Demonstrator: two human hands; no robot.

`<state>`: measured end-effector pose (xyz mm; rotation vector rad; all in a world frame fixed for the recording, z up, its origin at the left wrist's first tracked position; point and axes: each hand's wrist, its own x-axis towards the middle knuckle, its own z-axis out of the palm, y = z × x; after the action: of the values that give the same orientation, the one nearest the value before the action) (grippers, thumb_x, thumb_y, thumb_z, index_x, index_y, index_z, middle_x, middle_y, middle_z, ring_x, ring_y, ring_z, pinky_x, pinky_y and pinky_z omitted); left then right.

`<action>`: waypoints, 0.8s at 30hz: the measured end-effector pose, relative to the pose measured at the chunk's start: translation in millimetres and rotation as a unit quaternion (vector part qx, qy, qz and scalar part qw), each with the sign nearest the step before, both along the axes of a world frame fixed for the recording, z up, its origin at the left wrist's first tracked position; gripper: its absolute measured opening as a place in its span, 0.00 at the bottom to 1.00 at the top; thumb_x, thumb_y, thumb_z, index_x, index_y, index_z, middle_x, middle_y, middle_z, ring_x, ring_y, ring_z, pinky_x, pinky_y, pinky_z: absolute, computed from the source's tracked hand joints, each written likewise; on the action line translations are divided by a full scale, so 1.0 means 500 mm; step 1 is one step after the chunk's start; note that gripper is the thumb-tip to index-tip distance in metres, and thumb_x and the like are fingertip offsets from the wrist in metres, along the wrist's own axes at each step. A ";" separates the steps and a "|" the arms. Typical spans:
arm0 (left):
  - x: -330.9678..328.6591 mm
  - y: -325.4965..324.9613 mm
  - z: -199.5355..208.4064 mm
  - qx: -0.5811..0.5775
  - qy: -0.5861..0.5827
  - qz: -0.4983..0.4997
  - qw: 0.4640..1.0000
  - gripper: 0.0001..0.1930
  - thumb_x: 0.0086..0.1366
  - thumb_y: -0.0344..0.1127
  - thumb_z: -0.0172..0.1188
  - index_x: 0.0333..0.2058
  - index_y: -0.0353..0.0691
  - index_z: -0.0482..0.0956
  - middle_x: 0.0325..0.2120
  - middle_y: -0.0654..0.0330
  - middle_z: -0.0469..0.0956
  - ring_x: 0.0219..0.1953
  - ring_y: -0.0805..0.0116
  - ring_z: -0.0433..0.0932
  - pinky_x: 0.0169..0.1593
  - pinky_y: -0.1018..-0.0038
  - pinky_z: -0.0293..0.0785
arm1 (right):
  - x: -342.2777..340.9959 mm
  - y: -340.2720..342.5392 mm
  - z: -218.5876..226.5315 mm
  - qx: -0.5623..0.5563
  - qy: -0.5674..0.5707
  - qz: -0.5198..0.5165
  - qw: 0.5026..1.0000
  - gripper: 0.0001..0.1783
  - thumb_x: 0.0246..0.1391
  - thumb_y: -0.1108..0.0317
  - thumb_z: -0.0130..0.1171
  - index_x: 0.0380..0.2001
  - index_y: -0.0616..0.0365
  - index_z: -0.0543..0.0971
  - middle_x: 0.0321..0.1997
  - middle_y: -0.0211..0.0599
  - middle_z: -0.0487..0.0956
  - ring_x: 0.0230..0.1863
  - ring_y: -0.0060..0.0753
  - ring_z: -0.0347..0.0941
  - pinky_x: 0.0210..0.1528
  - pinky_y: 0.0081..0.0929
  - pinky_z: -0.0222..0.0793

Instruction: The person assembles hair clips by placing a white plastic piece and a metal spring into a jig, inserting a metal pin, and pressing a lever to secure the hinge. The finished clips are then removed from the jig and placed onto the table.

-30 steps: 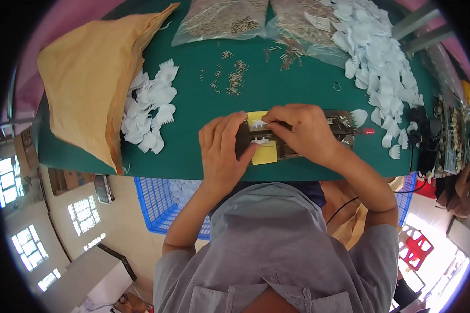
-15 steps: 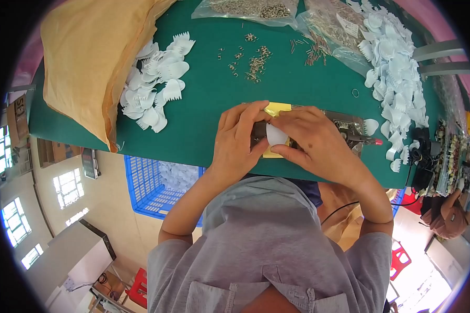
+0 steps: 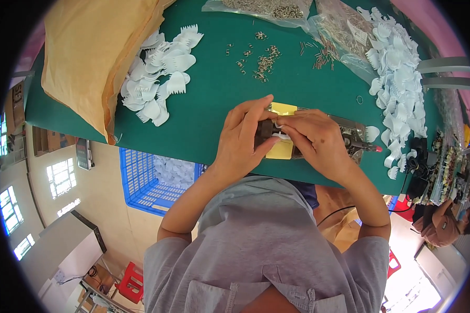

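A small white plastic piece (image 3: 282, 136), seen nearly edge-on, sits at a dark metal fixture with yellow plates (image 3: 281, 151) at the table's near edge. My right hand (image 3: 318, 138) pinches the piece between thumb and fingers, mostly covering it. My left hand (image 3: 240, 135) curls round the dark block (image 3: 264, 133) of the fixture, its thumb tip against the white piece. On the fixture's right end is a toggle clamp (image 3: 356, 143) with a red tip. Any smaller part under the fingers is hidden.
White toothed clip halves (image 3: 162, 68) lie heaped at left by a brown paper bag (image 3: 89, 57), and another pile (image 3: 397, 78) runs along the right. Small metal springs (image 3: 266, 63), pins (image 3: 326, 55) and plastic bags (image 3: 269, 9) lie far back. A blue crate (image 3: 141, 182) stands below.
The white piece has turned from showing its broad face to nearly edge-on, down at the fixture. My right fingers have closed in on it. The whole view has shifted slightly.
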<state>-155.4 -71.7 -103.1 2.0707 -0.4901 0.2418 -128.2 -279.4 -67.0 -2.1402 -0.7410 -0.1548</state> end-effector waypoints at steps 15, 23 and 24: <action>0.010 -0.002 0.007 -0.014 -0.008 -0.022 1.000 0.43 0.53 0.25 0.75 0.68 0.38 0.66 0.48 0.60 0.84 0.58 0.53 0.76 0.58 0.61 0.75 | -0.007 -0.009 0.023 -0.028 0.037 -0.038 0.998 0.04 0.58 0.69 0.67 0.35 0.54 0.88 0.33 0.33 0.87 0.35 0.39 0.81 0.48 0.34 0.71; 0.014 0.006 0.018 0.054 -0.027 -0.054 0.997 0.29 0.58 0.29 0.71 0.60 0.42 0.77 0.48 0.61 0.82 0.56 0.52 0.74 0.59 0.60 0.73 | 0.105 -0.027 0.035 -0.050 0.122 -0.052 0.990 0.08 0.61 0.67 0.63 0.39 0.59 0.86 0.37 0.40 0.86 0.37 0.43 0.83 0.45 0.36 0.75; 0.019 0.008 0.015 0.054 -0.030 -0.056 0.997 0.29 0.58 0.29 0.71 0.60 0.42 0.77 0.48 0.61 0.82 0.56 0.52 0.74 0.59 0.60 0.73 | 0.119 -0.016 0.030 -0.063 0.144 -0.047 0.987 0.08 0.60 0.67 0.64 0.38 0.59 0.86 0.38 0.39 0.86 0.38 0.44 0.83 0.44 0.38 0.76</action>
<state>-146.1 -67.6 -95.5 2.1372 -0.6662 0.2169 -68.8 -287.3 -51.9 -2.2550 -0.4923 0.1525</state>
